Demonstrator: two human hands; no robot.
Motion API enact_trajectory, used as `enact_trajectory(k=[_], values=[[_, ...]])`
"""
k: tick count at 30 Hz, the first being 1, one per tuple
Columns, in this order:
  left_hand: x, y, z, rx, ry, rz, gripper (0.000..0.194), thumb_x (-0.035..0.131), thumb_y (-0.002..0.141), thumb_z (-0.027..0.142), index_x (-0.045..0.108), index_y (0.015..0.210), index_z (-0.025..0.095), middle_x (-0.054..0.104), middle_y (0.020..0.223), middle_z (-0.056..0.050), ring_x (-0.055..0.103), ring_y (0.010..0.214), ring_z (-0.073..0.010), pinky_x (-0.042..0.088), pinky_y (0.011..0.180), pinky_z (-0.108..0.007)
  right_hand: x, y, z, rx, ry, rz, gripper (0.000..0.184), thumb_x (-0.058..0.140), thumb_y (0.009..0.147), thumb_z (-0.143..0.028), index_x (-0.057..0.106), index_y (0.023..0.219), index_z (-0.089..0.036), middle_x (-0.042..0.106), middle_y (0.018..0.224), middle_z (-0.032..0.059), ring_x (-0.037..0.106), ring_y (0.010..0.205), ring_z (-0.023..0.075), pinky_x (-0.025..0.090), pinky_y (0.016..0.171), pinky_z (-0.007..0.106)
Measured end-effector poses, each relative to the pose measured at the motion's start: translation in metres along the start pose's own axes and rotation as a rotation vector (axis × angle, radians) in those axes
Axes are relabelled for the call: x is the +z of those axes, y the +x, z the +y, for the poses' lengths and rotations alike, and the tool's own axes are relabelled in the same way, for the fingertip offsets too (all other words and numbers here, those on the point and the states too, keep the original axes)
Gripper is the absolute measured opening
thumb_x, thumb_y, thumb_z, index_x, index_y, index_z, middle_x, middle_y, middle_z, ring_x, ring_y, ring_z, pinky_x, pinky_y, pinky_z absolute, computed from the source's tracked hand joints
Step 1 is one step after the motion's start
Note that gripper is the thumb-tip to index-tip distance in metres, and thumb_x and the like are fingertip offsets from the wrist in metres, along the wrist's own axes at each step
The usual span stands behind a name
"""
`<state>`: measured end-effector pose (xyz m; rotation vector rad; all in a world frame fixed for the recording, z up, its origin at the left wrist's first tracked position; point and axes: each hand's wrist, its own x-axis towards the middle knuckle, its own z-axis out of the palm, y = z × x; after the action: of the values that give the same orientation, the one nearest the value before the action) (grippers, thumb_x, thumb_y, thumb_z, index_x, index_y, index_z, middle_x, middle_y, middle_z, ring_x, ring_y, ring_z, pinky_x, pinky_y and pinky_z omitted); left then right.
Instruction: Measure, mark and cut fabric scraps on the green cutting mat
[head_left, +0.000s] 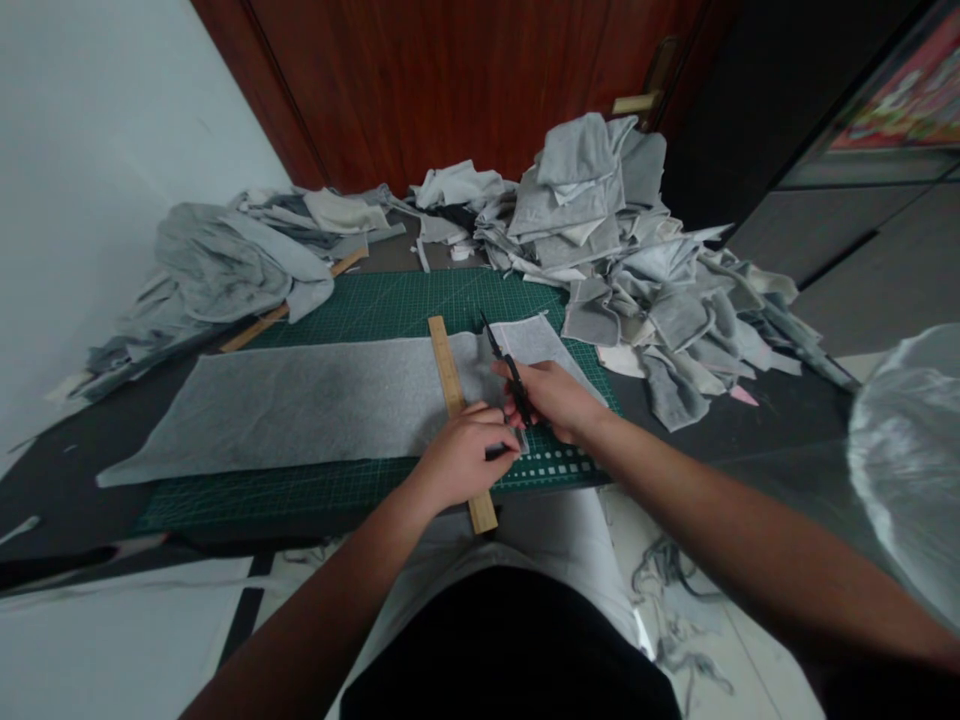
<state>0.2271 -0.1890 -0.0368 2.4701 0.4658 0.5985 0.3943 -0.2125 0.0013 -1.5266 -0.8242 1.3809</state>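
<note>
A long grey cloth (322, 400) lies flat across the green cutting mat (375, 300). Over it, crosswise, rests a wooden ruler (445, 362). My left hand (469, 455) is on the ruler and the cloth's near edge, its fingers closed around a small dark thing whose kind I cannot make out. Just to its right, my right hand (551, 395) grips black scissors (504, 355), blades pointing away from me over the cloth. Beyond the scissors, a paler piece of grey cloth (536, 345) lies on the mat. The fingertips of both hands are close together and partly hidden.
Grey cloth pieces are heaped at the back right (600, 230), and a bundled grey cloth (217, 265) lies at the left beside a wooden strip (262, 322). Clear plastic (911, 460) stands at the right. A wooden door (450, 90) is behind the table. Scraps (686, 610) lie on the floor.
</note>
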Motion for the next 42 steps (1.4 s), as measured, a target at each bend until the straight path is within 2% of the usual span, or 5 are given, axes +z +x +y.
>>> enact_trajectory(k=[18, 26, 31, 35, 42], values=[[-0.002, -0.002, 0.002, -0.028, -0.003, -0.038, 0.010, 0.068, 0.089, 0.014, 0.073, 0.084, 0.021, 0.068, 0.089, -0.002, 0.062, 0.094, -0.0200, 0.048, 0.090, -0.037, -0.048, -0.009, 0.018, -0.040, -0.193, 0.183, 0.034, 0.068, 0.087, -0.040, 0.057, 0.062, -0.020, 0.065, 0.057, 0.0060, 0.056, 0.047, 0.0136, 0.044, 0.046, 0.026], [0.000, -0.005, 0.015, -0.127, 0.307, -0.036, 0.038, 0.076, 0.089, 0.036, 0.069, 0.123, 0.023, 0.059, 0.133, -0.011, 0.050, 0.124, -0.0339, 0.044, 0.104, -0.053, -0.131, -0.022, 0.020, -0.016, -0.908, 0.493, 0.027, 0.068, 0.085, -0.030, 0.062, 0.061, -0.019, 0.061, 0.055, 0.0093, 0.064, 0.065, 0.0262, 0.041, 0.062, 0.035], [-0.001, 0.002, 0.019, -0.075, 0.254, -0.117, 0.033, 0.064, 0.099, 0.031, 0.063, 0.131, 0.022, 0.060, 0.130, -0.009, 0.053, 0.123, -0.0254, 0.047, 0.106, -0.040, -0.170, -0.024, 0.018, -0.115, -1.485, 0.501, 0.019, 0.068, 0.089, -0.033, 0.072, 0.088, -0.014, 0.072, 0.083, 0.0190, 0.071, 0.083, 0.0366, 0.048, 0.071, 0.043], [-0.011, 0.003, 0.020, -0.304, 0.456, 0.039, 0.034, 0.062, 0.098, 0.034, 0.061, 0.131, 0.024, 0.060, 0.126, -0.010, 0.055, 0.117, -0.0317, 0.049, 0.100, -0.049, -0.122, -0.040, 0.020, -0.543, -1.405, 0.527, 0.024, 0.053, 0.096, -0.022, 0.072, 0.111, -0.017, 0.071, 0.109, 0.0224, 0.069, 0.104, 0.0365, 0.054, 0.090, 0.049], [-0.040, -0.014, 0.000, -0.690, 0.577, 0.020, 0.040, 0.061, 0.091, 0.016, 0.060, 0.131, 0.020, 0.059, 0.110, -0.013, 0.062, 0.096, -0.0274, 0.053, 0.089, -0.041, -0.007, -0.045, 0.073, -0.926, -1.220, -0.035, 0.044, 0.053, 0.104, -0.031, 0.060, 0.143, -0.013, 0.058, 0.151, 0.0113, 0.055, 0.134, 0.0286, 0.048, 0.114, 0.045]])
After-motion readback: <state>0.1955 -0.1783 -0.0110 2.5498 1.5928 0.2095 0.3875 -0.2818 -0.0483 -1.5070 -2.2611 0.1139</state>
